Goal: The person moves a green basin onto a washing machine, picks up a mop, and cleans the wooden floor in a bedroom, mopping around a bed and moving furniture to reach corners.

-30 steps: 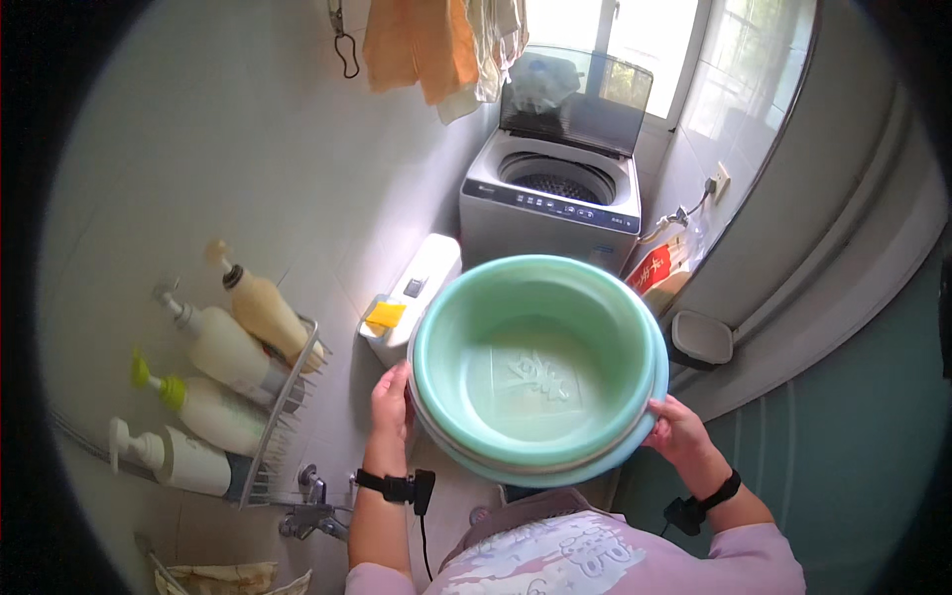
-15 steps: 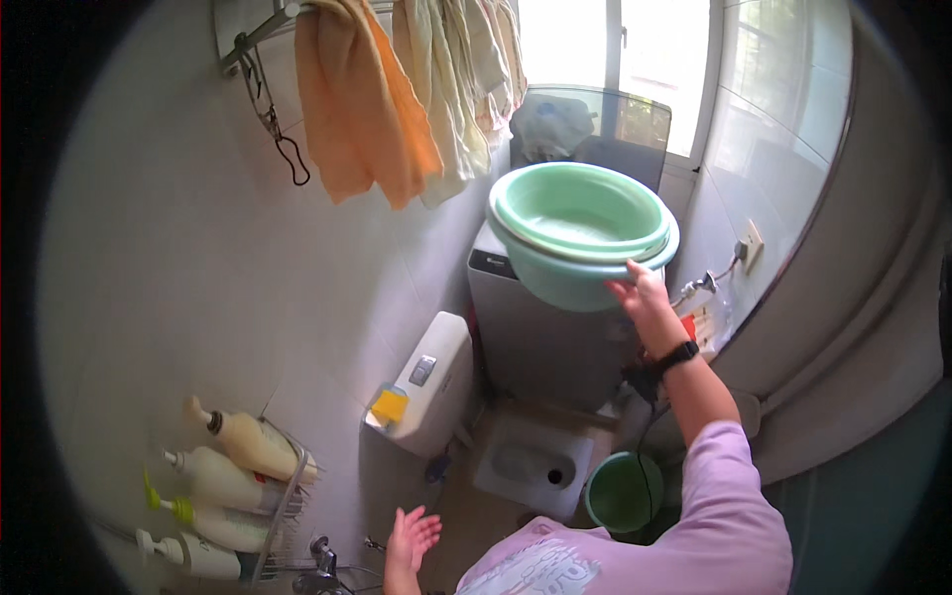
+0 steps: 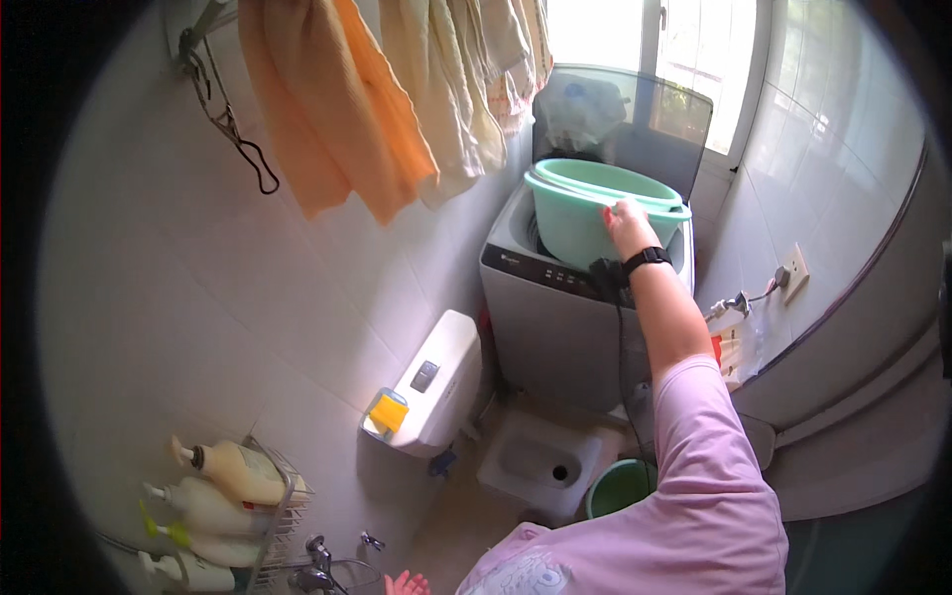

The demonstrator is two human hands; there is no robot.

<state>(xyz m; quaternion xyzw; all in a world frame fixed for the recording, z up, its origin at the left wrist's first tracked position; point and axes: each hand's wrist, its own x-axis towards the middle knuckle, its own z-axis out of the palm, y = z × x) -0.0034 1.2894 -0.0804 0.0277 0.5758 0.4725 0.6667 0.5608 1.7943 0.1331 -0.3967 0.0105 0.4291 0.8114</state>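
Note:
My right hand [image 3: 630, 226] grips the near rim of a stack of nested light-green basins [image 3: 585, 223]. The basins are tilted and sit over the open top of a grey washing machine [image 3: 555, 337], whose see-through lid [image 3: 674, 119] stands raised behind them. Just below my right wrist is a dark object [image 3: 607, 281] with a black cord running down; its kind is unclear. My left hand [image 3: 407, 584] barely shows at the lower edge, fingers apart and holding nothing, near a chrome wall tap [image 3: 317, 570].
A white cistern [image 3: 446, 372] with a yellow cloth [image 3: 388, 413] stands left of the washer. On the floor are a squat toilet [image 3: 535, 461] and a green bucket [image 3: 617, 488]. Pump bottles [image 3: 243, 471] fill a wire rack; towels [image 3: 337, 109] hang above. A socket [image 3: 796, 273] is at right.
My right hand has moved the basins back and lower over the washing machine, tilting them. The dark object has come up nearer my wrist. My left hand has dropped toward the lower edge.

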